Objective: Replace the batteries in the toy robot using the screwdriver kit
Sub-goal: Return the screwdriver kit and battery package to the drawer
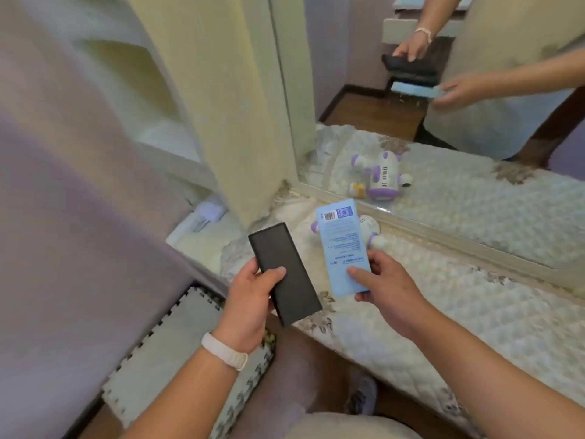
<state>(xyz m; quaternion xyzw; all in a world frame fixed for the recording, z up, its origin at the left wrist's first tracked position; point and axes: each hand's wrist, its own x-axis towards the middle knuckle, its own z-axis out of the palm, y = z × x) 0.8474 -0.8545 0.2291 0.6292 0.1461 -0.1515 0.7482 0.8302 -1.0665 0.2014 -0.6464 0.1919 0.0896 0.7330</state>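
Observation:
My left hand (pixel 250 299) grips a flat black case (pixel 286 274), held tilted above the table's near edge. My right hand (pixel 384 288) holds a light blue cardboard sleeve (pixel 342 245) with a barcode and small print facing me. Behind the sleeve lies the white and purple toy robot (pixel 368 232) on its side, mostly hidden by the sleeve. The two hands are apart, each with its own item.
A quilted cloth (pixel 459 312) covers the table. A mirror (pixel 443 106) stands along the table's back edge and reflects the robot, a small yellow item and my hands. A cream curtain (pixel 221 106) hangs at left; a foam floor mat (pixel 164 359) lies below.

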